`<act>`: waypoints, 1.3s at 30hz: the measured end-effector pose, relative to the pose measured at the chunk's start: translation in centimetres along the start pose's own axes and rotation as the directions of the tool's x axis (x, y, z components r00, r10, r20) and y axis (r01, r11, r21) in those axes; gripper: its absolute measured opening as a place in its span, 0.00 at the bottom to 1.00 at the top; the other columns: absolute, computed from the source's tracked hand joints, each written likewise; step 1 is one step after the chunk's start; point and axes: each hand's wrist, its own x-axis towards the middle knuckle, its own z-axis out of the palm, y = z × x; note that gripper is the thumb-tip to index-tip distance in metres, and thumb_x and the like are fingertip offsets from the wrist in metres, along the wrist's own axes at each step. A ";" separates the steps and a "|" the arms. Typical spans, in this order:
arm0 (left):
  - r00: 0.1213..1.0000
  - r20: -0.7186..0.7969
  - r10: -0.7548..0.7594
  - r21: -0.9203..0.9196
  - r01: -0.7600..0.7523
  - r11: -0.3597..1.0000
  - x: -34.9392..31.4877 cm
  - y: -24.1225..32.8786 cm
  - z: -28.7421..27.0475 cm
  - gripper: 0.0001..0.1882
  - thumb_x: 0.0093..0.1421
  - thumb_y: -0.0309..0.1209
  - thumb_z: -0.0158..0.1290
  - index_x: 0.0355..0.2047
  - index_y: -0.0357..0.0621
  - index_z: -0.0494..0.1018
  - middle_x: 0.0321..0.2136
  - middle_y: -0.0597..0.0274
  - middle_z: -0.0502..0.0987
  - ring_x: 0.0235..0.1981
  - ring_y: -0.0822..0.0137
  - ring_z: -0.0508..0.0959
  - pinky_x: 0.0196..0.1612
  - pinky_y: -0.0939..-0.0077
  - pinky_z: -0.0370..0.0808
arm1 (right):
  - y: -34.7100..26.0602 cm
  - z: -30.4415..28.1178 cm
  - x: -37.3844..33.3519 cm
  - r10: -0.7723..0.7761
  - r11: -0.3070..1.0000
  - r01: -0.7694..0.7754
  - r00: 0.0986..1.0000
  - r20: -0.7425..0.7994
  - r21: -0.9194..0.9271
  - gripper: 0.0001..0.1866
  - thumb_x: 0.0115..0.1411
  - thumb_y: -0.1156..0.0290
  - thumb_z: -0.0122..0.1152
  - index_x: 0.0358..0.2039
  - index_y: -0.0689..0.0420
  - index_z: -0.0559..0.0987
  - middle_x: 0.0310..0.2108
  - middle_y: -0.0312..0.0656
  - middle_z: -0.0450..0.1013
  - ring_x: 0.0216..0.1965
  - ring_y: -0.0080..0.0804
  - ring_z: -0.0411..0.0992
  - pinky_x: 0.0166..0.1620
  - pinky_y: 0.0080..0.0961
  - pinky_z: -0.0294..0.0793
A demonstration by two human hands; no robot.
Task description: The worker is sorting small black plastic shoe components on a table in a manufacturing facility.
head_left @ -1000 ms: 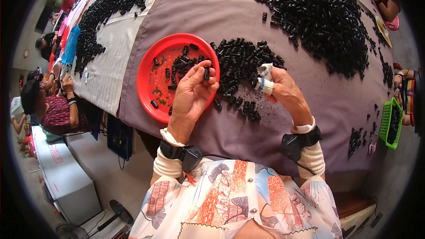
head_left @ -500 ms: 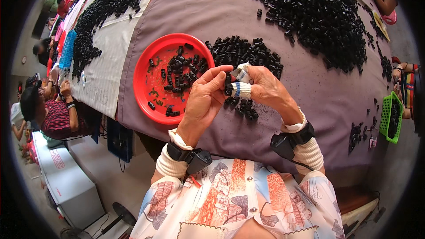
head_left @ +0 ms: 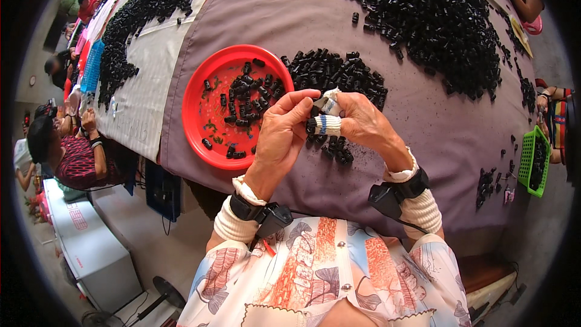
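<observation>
My left hand (head_left: 279,134) pinches a small black cylindrical plastic part (head_left: 311,126) between thumb and fingertips, above the front of the table. From the other side my right hand (head_left: 374,127) closes on the same part; its fingers wear white knitted finger covers (head_left: 328,125) with blue stripes. The covers and fingers hide much of the part. Just beyond both hands lies a small pile of similar black parts (head_left: 339,75). To the left stands a red round basin (head_left: 192,127), holding several black parts and small coloured scraps.
A much larger heap of black parts (head_left: 430,24) covers the table's far right, with another heap (head_left: 154,9) on the pale cloth at far left. A green basket (head_left: 531,163) sits at the right edge. Other people work along both sides; a white chest (head_left: 91,248) stands lower left.
My hands stay almost in place. The fingers of my right hand have shifted slightly against the black part, and less of it shows now.
</observation>
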 end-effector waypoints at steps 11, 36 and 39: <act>0.999 -0.041 0.034 0.028 -0.033 0.999 0.2 -0.4 -0.1 0.09 0.60 0.25 0.49 0.40 0.35 0.72 0.35 0.60 0.76 0.34 0.73 0.76 0.38 0.78 0.75 | 0.3 0.4 0.0 0.009 0.999 -0.010 1.000 0.010 0.050 0.07 0.43 0.76 0.51 0.24 0.65 0.70 0.19 0.54 0.69 0.23 0.51 0.69 0.28 0.37 0.66; 0.873 0.246 0.420 0.921 -0.346 0.181 0.1 -0.3 -0.8 0.07 0.52 0.24 0.55 0.33 0.38 0.76 0.28 0.63 0.75 0.29 0.74 0.75 0.31 0.81 0.71 | 1.0 -5.0 -2.6 0.349 0.888 -0.271 0.924 -0.158 0.372 0.05 0.55 0.69 0.54 0.24 0.55 0.71 0.13 0.29 0.63 0.12 0.14 0.59 0.15 0.15 0.56; 0.869 0.354 0.345 0.927 -0.376 -0.005 2.4 -3.8 0.0 0.08 0.49 0.26 0.58 0.31 0.40 0.76 0.26 0.57 0.71 0.28 0.64 0.74 0.33 0.73 0.71 | 1.3 -5.2 -2.9 0.334 0.906 -0.274 0.931 -0.148 0.323 0.03 0.55 0.71 0.53 0.26 0.55 0.73 0.13 0.29 0.63 0.12 0.14 0.59 0.15 0.15 0.56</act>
